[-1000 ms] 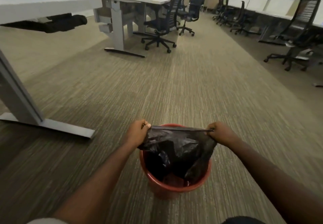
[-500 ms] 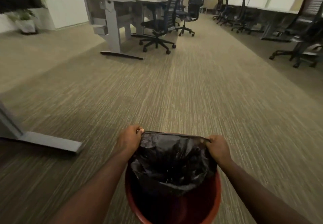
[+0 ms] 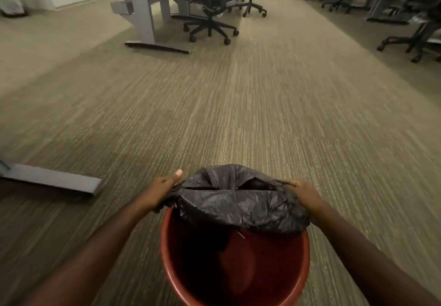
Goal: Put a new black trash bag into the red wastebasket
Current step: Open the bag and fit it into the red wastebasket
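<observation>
Two bare forearms, no sleeves visible along them, no watch or rings seen. Left hand (image 3: pixel 162 190): thumb with short, pale nail. Right hand (image 3: pixel 304 192): knuckles visible, nails hidden.

Red wastebasket (image 3: pixel 235 289) on striped carpet (image 3: pixel 238 115)

Office: desks (image 3: pixel 143 7), swivel chairs (image 3: pixel 210 7)
</observation>
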A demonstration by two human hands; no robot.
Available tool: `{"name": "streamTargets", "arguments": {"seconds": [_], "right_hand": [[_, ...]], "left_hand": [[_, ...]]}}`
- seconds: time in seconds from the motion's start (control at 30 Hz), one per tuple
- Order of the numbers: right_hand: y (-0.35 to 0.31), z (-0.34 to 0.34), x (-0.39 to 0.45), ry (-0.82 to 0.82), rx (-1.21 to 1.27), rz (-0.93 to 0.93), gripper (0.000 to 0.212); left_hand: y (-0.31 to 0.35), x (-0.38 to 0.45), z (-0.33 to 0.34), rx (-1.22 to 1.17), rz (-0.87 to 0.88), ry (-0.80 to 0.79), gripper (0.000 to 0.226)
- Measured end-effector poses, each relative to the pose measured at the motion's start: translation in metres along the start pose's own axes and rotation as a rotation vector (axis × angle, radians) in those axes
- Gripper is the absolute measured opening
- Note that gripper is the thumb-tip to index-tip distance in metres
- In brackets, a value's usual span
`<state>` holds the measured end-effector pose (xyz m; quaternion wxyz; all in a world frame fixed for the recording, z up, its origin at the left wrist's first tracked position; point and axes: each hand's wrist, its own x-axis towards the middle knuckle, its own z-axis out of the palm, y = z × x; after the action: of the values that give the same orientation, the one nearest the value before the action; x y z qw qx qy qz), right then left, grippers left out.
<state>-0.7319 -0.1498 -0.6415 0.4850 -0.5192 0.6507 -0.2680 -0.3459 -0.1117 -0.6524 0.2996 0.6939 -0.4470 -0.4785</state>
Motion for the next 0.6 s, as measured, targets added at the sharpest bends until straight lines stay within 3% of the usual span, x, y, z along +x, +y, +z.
{"name": "streamTargets", "arguments": {"seconds": [0.13,0.33,0.43,0.6], "right_hand": [[0.004,-0.01,-0.028,0.046,0.242,0.072,0.021],[0.025,-0.015,-0.074,-0.019,0.229,0.139,0.028],[0.033,-0.015,-0.091,0.0,0.217,0.138,0.031],[0.042,-0.006,-0.107,0.073,0.31,0.187,0.036]], "left_hand": [[0.001,-0.034,-0.016,-0.035,-0.168,-0.065,0.051],[0.007,-0.077,-0.024,-0.155,-0.235,-0.091,0.034],[0.003,-0.092,-0.019,-0.366,-0.279,0.002,0.01],[-0.001,-0.113,-0.009,-0.858,-0.399,0.028,0.019]]}}
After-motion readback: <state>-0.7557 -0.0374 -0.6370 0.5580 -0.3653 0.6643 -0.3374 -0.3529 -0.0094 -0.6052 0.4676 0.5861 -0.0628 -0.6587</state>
